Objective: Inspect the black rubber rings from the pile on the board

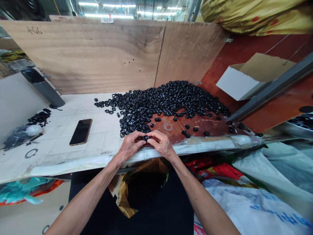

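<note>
My left hand (130, 144) and my right hand (160, 143) meet at the near edge of the table (73, 163), fingers pinched together on a small black ring part (146, 137) held between them. Just beyond the hands spreads a large heap of the same black ring parts (168, 98), with several loose ones scattered on the reddish board (195, 125) in front of it.
A dark phone (81, 131) lies flat to the left. Farther left are a small pile of black parts (39, 117), a plastic bag (19, 133) and a grey tube (41, 85). Plywood walls (93, 55) back the table. A cardboard box (251, 76) sits right; sacks (244, 202) lie below.
</note>
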